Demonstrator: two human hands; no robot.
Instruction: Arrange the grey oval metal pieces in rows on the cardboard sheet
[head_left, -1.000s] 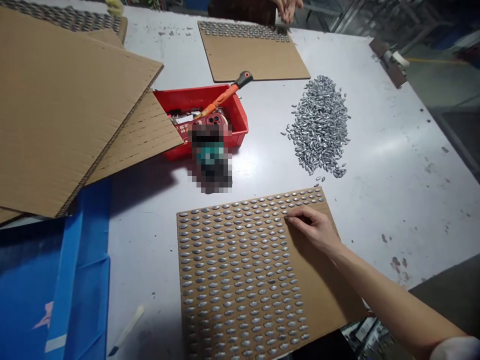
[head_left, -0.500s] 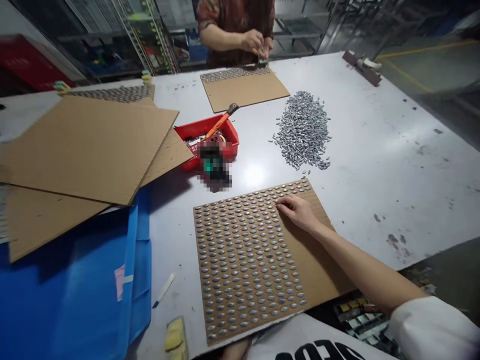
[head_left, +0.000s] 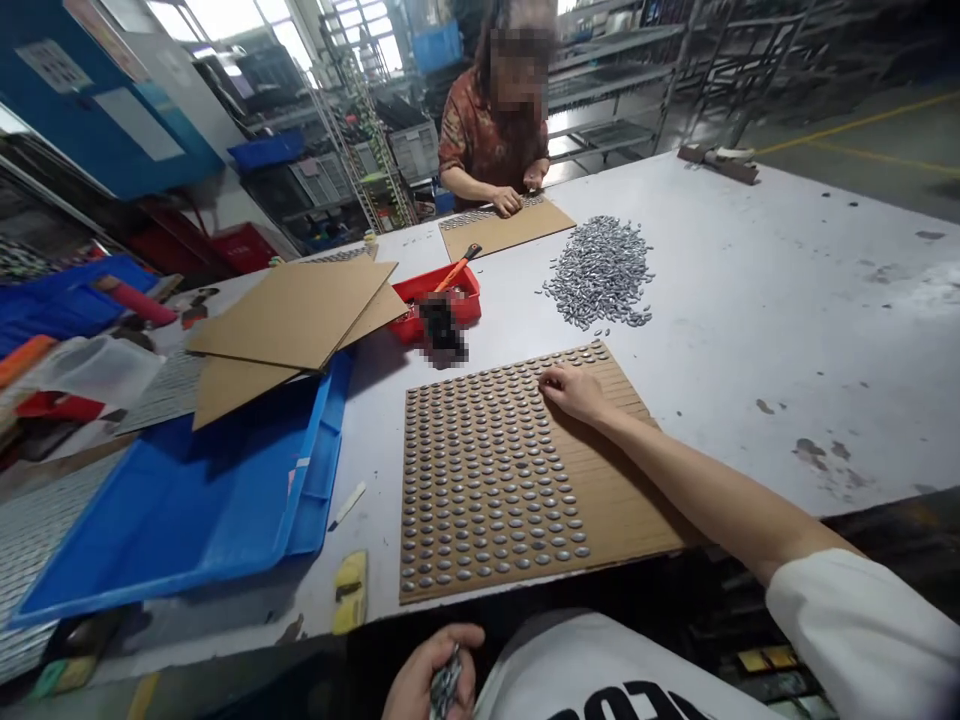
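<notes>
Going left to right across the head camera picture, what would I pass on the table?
A blue plastic tray, then a red plastic bin, then a pile of small grey metal pieces, then a white sleeve.

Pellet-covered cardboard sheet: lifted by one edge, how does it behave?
The corrugated cardboard sheet looks light but may sag if lifted by one edge, being thin and wide. The silver pellets are pointed ovals lying in rows; they may slide or roll if it tilts, unless fixed, which I cannot tell.

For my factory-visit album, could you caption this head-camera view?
Right hand rests among rows of small metal pieces on a cardboard sheet; left hand holds more.
</notes>
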